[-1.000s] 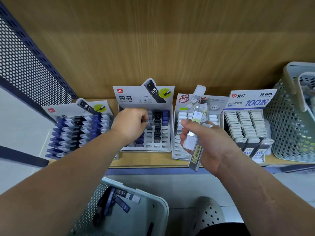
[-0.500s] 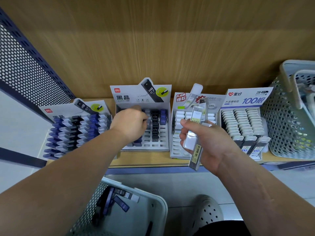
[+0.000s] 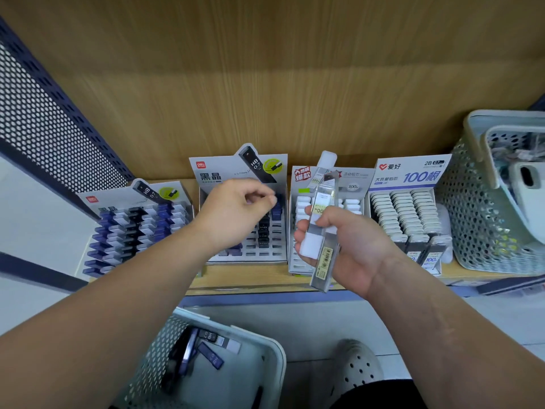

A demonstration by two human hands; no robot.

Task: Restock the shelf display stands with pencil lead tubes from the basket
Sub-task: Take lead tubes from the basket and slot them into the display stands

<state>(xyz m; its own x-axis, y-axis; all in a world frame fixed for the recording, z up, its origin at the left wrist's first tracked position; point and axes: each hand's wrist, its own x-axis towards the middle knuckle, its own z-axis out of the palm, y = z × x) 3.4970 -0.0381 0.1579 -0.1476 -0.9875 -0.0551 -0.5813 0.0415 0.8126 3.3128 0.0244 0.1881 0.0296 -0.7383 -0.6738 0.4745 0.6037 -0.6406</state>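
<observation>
Four display stands (image 3: 247, 258) are sitting on the wooden shelf (image 3: 250, 278), mesh panel (image 3: 44, 128) on the left. Right hand (image 3: 351, 249) is gripping two lead tubes (image 3: 324, 261) in front of the third one; left hand (image 3: 236, 214) is hovering, fingers curled, can't tell if it's pinching anything.

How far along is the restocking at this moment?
Done: the far-left stand and the far-right stand look full. In hand: the right hand grips clear white-capped tubes; the left hand hovers, fingers curled, over the second stand from the left. Left: that stand and the white stand show empty slots, and dark tubes lie in the basket.
</observation>
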